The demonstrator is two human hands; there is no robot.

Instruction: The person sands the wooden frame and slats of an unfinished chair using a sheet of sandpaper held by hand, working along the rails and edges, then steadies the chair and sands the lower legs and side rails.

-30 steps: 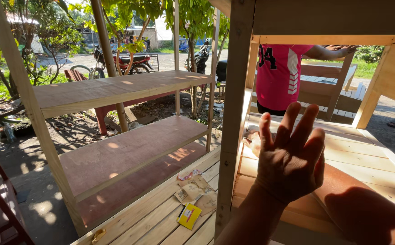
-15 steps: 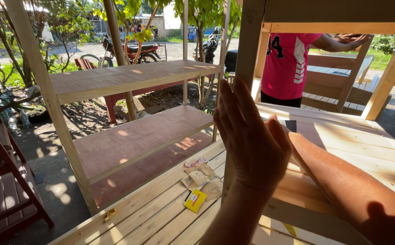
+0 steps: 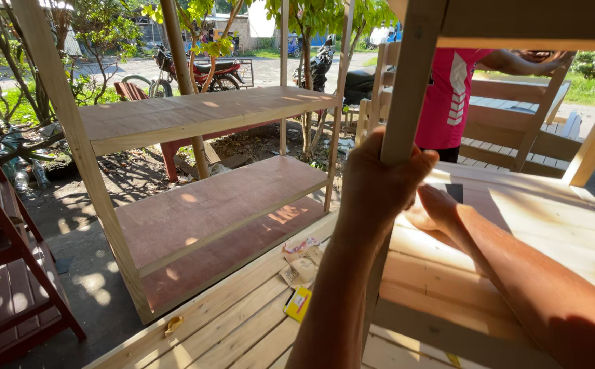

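Observation:
My left hand (image 3: 385,183) is shut around a pale upright wooden post (image 3: 407,75) of a shelf frame, gripping it at mid height. My right hand (image 3: 433,210) lies on the slatted wooden shelf (image 3: 557,219) just behind that post, fingers stretched out flat, partly hidden by my left hand. A small dark object (image 3: 456,192) sits on the boards right beside its fingertips. My right forearm runs back across the shelf to the lower right.
A second wooden shelf unit (image 3: 208,205) with reddish plywood boards stands to the left. A yellow packet (image 3: 298,304) and crumpled wrappers (image 3: 300,262) lie on the plank floor (image 3: 229,328). A person in a pink shirt (image 3: 448,96) works behind. Motorcycles (image 3: 201,72) and a dark red frame (image 3: 10,273) stand around.
My left hand was raised with open fingers; it has moved onto the post and closed around it. My right arm stayed on the shelf.

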